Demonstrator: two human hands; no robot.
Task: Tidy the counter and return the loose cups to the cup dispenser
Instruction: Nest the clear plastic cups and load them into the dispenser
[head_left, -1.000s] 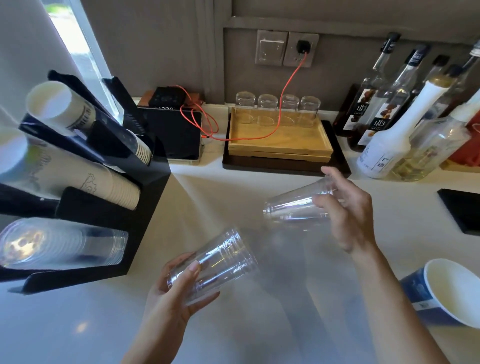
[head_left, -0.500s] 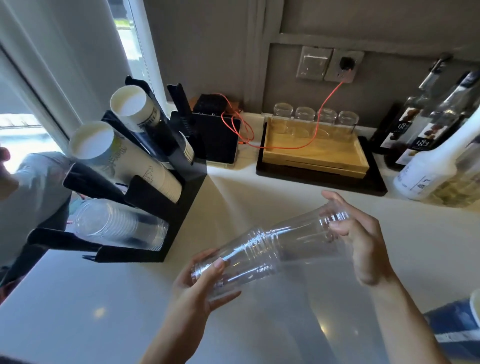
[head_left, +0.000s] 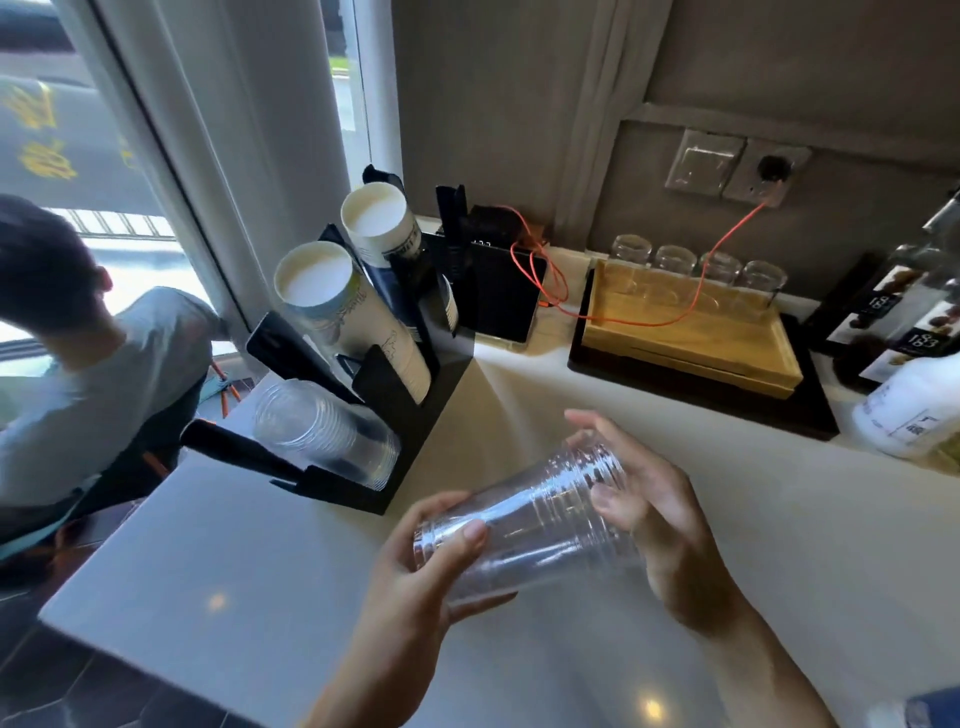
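Observation:
Both hands hold a nested stack of clear plastic cups (head_left: 524, 525) lying sideways above the white counter (head_left: 234, 561). My left hand (head_left: 415, 577) grips the narrow bottom end, thumb on top. My right hand (head_left: 654, 514) cups the wide rim end. To the left stands the black cup dispenser (head_left: 410, 415); its lowest slot holds a stack of clear cups (head_left: 317, 431), and the two upper slots hold white paper cups (head_left: 343, 301). The held stack is a short way right of the dispenser, not touching it.
A wooden tray (head_left: 691, 338) with upturned glasses sits at the back. Syrup bottles (head_left: 914, 384) crowd the right edge. A black device (head_left: 498, 291) with a red cable stands behind the dispenser. A blue paper cup (head_left: 930, 709) peeks in bottom right. A seated person (head_left: 78, 364) is beyond the counter's left edge.
Two separate clear cups, one in each hand, were pushed together into one nested stack. The view swung left, bringing the dispenser closer to the centre.

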